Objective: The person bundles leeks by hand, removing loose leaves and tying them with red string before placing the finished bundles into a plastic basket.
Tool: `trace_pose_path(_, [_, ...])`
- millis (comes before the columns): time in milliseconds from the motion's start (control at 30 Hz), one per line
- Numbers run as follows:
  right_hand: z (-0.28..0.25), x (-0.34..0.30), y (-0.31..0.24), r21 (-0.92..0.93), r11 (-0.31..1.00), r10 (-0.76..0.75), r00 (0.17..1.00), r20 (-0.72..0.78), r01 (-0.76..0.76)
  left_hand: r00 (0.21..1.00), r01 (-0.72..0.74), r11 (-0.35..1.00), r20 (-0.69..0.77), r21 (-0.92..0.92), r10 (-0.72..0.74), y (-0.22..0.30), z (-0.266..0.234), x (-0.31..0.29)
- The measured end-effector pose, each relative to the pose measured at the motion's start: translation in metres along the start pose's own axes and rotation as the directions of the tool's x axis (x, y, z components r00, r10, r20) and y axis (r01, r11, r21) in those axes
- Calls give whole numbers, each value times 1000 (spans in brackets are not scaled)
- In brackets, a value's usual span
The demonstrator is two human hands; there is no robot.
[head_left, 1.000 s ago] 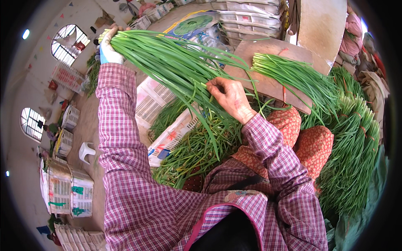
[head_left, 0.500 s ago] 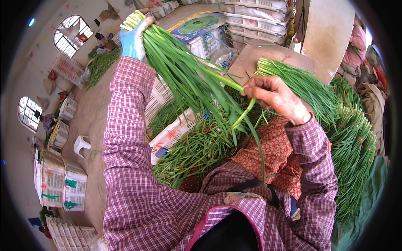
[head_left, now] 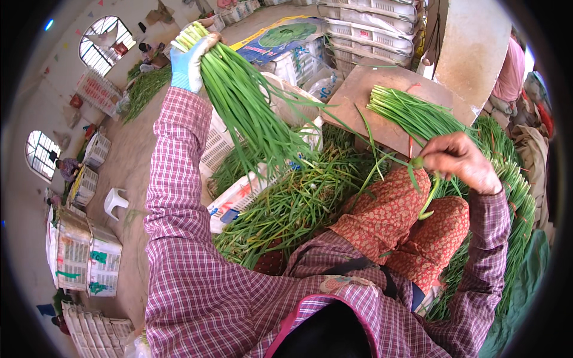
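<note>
High at the upper left, my left hand (head_left: pixel 190 64), in a blue and white glove, is closed around the pale ends of a thick bunch of garlic chives (head_left: pixel 245 104). The long green leaves hang down toward the right. My bare right hand (head_left: pixel 459 162) is over my knees, well apart from the bunch, fingers pinching a few loose chive leaves (head_left: pixel 431 196). Behind it, a bundle of chives (head_left: pixel 407 108) with a red tie lies on a brown board (head_left: pixel 349 102). A large heap of loose chives (head_left: pixel 304 203) lies in front of me.
A white slatted crate (head_left: pixel 242 196) borders the heap. Tied chive bundles (head_left: pixel 514 206) stand on my right beside green sheeting (head_left: pixel 525 292). Stacked white crates (head_left: pixel 370 31) rise beyond the board. Far left are a white stool (head_left: pixel 115 203), more crates (head_left: pixel 89 256) and people.
My right hand has moved right and down, away from the bunch, carrying the pinched leaves out over my knees. The left hand still holds the bunch in nearly the same place.
</note>
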State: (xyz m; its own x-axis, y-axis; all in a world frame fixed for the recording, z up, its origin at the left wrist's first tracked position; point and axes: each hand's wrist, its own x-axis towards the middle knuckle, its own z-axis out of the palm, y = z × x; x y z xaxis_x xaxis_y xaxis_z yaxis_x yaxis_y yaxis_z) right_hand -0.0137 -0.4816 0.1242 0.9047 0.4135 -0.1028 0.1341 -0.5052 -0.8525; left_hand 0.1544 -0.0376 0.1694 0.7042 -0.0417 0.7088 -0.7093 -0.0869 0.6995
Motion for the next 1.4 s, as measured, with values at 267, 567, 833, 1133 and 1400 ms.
trace_pose_path(267, [67,52,-10,-343,817,-545,814,-199,463,983,179,868,117,-462,-141,2,-22,36])
trace_pose_path(567, [86,115,-64,-582,500,-861,294,-415,642,998,50,953,-26,-299,-60,60,29,54])
trace_pose_path(833, [141,154,-18,-529,706,-696,596,-399,471,999,38,884,27,-465,-28,76,72,65])
trace_pose_path(1133, [100,55,5,-639,719,-424,901,-93,273,973,147,965,-143,-216,-180,48,75,51])
trace_pose_path(1400, [93,118,-91,-532,647,-761,416,-498,545,983,93,989,-145,-112,-109,48,114,37])
